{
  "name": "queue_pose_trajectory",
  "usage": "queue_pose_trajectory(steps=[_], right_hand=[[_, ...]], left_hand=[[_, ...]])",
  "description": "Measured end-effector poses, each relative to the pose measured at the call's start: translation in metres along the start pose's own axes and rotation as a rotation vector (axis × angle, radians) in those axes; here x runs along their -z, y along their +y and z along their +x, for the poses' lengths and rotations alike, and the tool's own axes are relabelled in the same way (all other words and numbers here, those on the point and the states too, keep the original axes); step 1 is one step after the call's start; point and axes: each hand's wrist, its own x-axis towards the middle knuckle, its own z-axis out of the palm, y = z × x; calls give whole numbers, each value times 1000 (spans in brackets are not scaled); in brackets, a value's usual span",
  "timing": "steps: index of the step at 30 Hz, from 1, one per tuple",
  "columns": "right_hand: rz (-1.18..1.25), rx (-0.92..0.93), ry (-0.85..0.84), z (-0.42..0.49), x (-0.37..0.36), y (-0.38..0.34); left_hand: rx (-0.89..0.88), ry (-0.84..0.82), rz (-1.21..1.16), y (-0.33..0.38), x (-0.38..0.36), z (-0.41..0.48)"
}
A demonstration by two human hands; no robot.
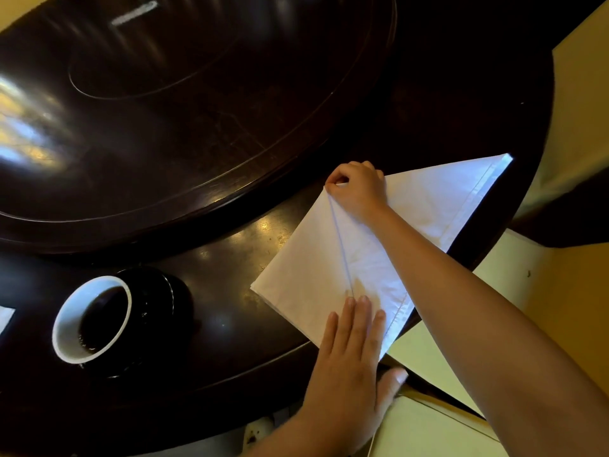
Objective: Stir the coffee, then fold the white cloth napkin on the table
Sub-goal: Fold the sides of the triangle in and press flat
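Right hand (357, 189) pinching napkin (438, 206) corner; left hand (349, 354) flat, fingers (362, 313) straight, pinning crease. Risk: uneven pull skewing fold; seemingly overhanging worktop (230, 291) edge.

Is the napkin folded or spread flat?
Partly folded: the napkin shows a crease with layered edges; right hand pinches its far corner, left hand presses it.

The far corner of the white cloth napkin (428, 199) was hidden under the curled right grip (357, 189), a strip of it under the forearm (461, 291). A flat white object (5, 319) was cut off by the left edge. A pale streak (133, 13) on the dark polished desk (197, 127) was blurred.
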Motion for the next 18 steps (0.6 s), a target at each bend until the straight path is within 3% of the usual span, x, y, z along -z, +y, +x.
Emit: queue_pose_trajectory(steps=[3,5,8,10,12,18], right_hand=[[99,-12,-64,8,12,2],[-21,51,-46,6,24,1],[-242,378,-36,-23,24,-14],[-387,516,-296,-54,7,-27],[-492,466,-473,-75,-3,-29],[-546,358,-378,-51,-3,-19]], left_hand=[[46,231,-113,-28,18,26],[182,307,-77,-57,34,49],[346,114,42,-89,35,65],[371,49,96,-94,23,63],[382,62,116,-93,15,60],[406,43,116,-92,16,61]])
